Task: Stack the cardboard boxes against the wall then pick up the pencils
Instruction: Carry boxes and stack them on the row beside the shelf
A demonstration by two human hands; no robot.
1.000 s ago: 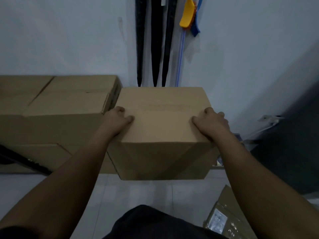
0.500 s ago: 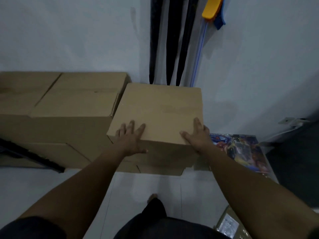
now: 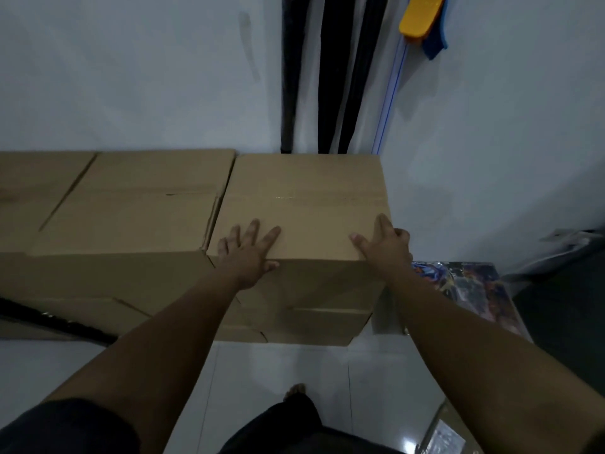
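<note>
On top of the right-hand cardboard box [image 3: 304, 198], near its front edge, the left hand [image 3: 247, 250] lies flat with fingers straight and spread, the thumb at the front edge; it grips nothing. At the front right corner of the same box the right hand [image 3: 384, 247] rests with thumb and forefinger stretched out on the top, the other fingers reaching past the right edge; how far they bend there I cannot tell. This box sits on a lower box [image 3: 314, 322], its back edge at the wall [image 3: 131, 77]. Just beside it on the left, touching or nearly so, stands a row of boxes [image 3: 131, 204] of the same height, also against the wall. Behind the box, dark poles [image 3: 327, 77] stand upright, with a yellow and blue tool [image 3: 420, 21] beside them. To the right, low down, lies a colourful flat packet [image 3: 465, 290]. Pale floor tiles [image 3: 278, 365] stretch in front of the stack.
</note>
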